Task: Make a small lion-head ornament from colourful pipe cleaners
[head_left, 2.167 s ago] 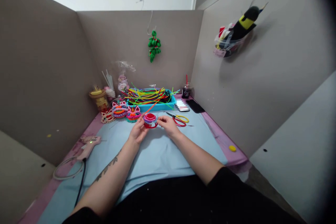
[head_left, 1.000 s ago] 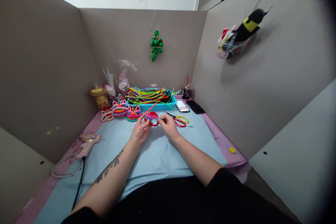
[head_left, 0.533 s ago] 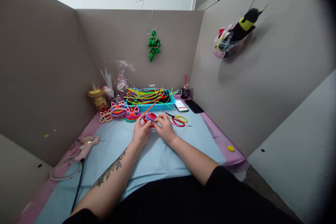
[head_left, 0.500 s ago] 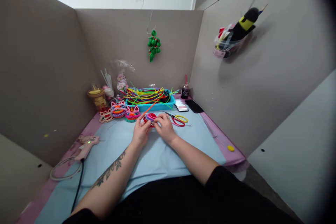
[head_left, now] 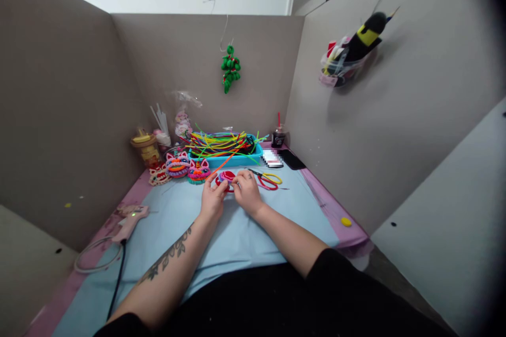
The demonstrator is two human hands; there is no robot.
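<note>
Over the middle of the table, my left hand (head_left: 213,197) is closed on a small pipe-cleaner piece (head_left: 227,175) in red, pink and purple. My right hand (head_left: 247,194) pinches the near right edge of the same piece, its fingertips close to the left thumb. An orange pipe cleaner (head_left: 226,161) slants up from beside my left fingers towards the tray; whether it joins the piece I cannot tell. Just right of my right hand lie scissors with red and yellow handles (head_left: 272,179). Finished pipe-cleaner animal heads (head_left: 198,171) sit beyond my left hand.
A blue tray (head_left: 225,160) of many-coloured pipe cleaners stands at the back. Left are a pink glue gun (head_left: 132,221) with its cord and a lidded cup (head_left: 146,148). Back right are a phone (head_left: 292,159) and a dark drink (head_left: 278,138). Grey panels (head_left: 169,58) enclose the table.
Both hands stay on the pipe-cleaner piece, with only slight finger shifts. The view has moved a little; nothing else visibly differs.
</note>
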